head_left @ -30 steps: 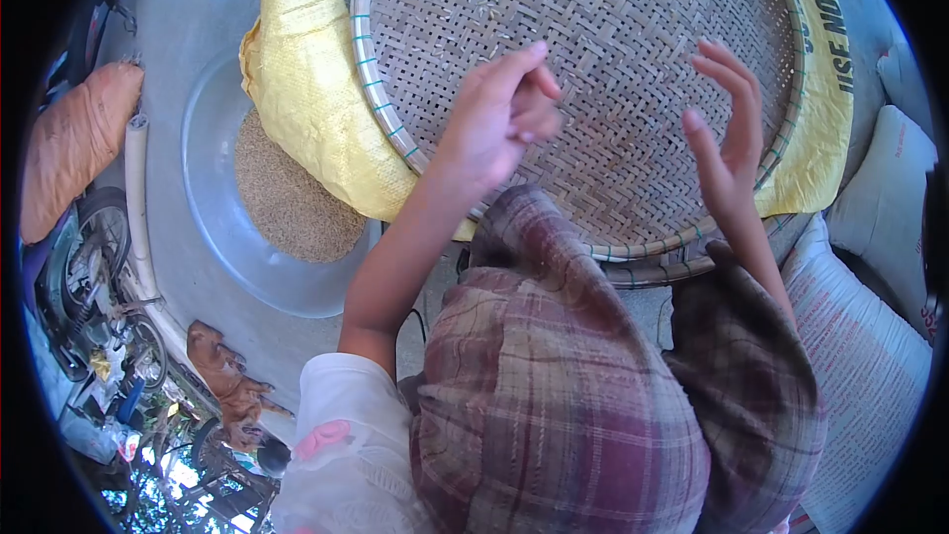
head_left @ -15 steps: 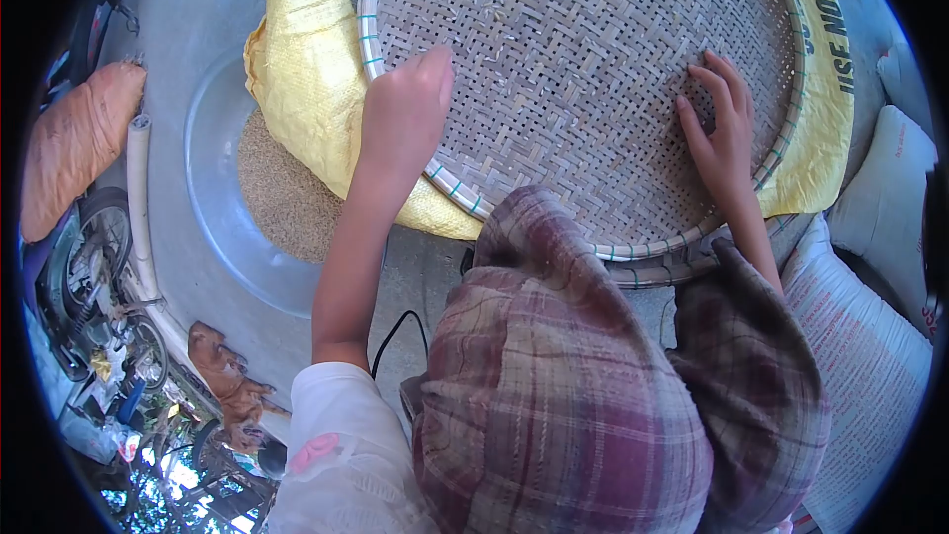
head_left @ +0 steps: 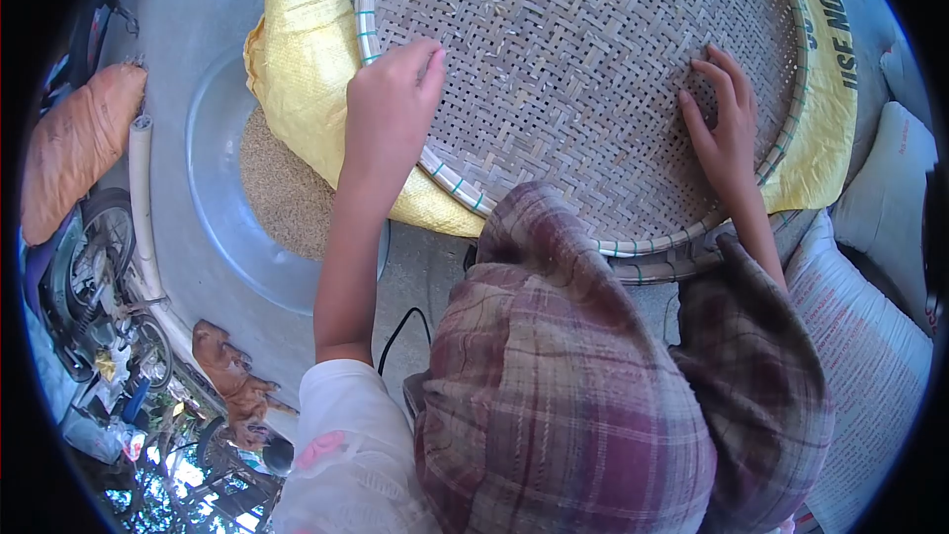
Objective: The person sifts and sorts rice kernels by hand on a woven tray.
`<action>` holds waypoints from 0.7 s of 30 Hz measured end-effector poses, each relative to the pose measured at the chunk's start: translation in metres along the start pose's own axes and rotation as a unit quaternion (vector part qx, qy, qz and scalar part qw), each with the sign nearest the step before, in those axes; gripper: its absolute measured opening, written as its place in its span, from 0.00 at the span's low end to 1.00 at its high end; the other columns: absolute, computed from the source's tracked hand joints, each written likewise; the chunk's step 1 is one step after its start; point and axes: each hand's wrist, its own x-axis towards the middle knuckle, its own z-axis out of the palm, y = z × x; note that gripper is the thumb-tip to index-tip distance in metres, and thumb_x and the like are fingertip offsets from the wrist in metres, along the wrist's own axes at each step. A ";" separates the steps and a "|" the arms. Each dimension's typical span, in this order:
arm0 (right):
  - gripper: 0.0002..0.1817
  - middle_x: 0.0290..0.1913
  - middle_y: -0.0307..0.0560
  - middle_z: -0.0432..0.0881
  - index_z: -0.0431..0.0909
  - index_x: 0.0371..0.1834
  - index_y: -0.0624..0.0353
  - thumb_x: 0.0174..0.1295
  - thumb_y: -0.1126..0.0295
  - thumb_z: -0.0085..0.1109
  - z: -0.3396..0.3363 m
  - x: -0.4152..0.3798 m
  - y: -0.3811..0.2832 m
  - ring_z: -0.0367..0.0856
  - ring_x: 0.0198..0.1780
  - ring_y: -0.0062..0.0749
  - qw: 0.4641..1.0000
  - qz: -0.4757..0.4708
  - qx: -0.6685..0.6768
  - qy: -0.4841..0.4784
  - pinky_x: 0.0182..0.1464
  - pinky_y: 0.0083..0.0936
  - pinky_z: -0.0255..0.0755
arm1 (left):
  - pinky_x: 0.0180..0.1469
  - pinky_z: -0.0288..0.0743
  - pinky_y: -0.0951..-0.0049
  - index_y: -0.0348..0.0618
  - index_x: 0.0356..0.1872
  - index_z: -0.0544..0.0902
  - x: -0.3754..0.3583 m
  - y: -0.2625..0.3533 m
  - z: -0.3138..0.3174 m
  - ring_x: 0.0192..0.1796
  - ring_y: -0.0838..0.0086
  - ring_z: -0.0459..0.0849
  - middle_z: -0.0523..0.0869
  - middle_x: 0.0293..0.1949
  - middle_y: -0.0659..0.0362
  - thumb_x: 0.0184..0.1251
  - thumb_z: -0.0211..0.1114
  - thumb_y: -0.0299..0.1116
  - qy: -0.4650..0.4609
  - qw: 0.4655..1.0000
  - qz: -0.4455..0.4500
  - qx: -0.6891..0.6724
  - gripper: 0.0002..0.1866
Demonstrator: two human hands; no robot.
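Observation:
A large round woven bamboo winnowing tray (head_left: 583, 89) with a pale rim bound in green fills the upper middle. Scattered pale grains (head_left: 484, 5) lie on its weave, mostly in the far part. Over the tray's left rim, my left hand (head_left: 390, 109) is closed in a pinch; anything between its fingertips is too small or hidden to make out. My right hand (head_left: 725, 124) rests inside the right side of the tray, fingers apart and slightly curled, holding nothing visible. Under the tray spreads a yellow woven sack (head_left: 311, 69).
A wide metal basin (head_left: 213, 193) holding brown grain (head_left: 287, 193) stands at left. Filled white sacks (head_left: 885, 163) lie at right. A brown dog (head_left: 227, 371), a pale pipe (head_left: 141, 208), an orange-brown sack (head_left: 84, 153) and a motorbike (head_left: 89, 267) are at far left.
My left hand has shifted slightly left toward the tray's rim, still closed. My right hand has hardly moved on the tray.

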 end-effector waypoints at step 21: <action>0.17 0.60 0.48 0.67 0.72 0.50 0.55 0.59 0.64 0.56 0.002 0.001 0.003 0.62 0.64 0.45 1.000 -0.008 0.003 0.011 0.63 0.39 0.54 | 0.19 0.58 0.79 0.42 0.28 0.68 0.011 0.009 0.015 0.14 0.80 0.58 0.58 0.13 0.68 0.59 0.45 0.29 0.000 0.539 -0.379 -0.752 0.05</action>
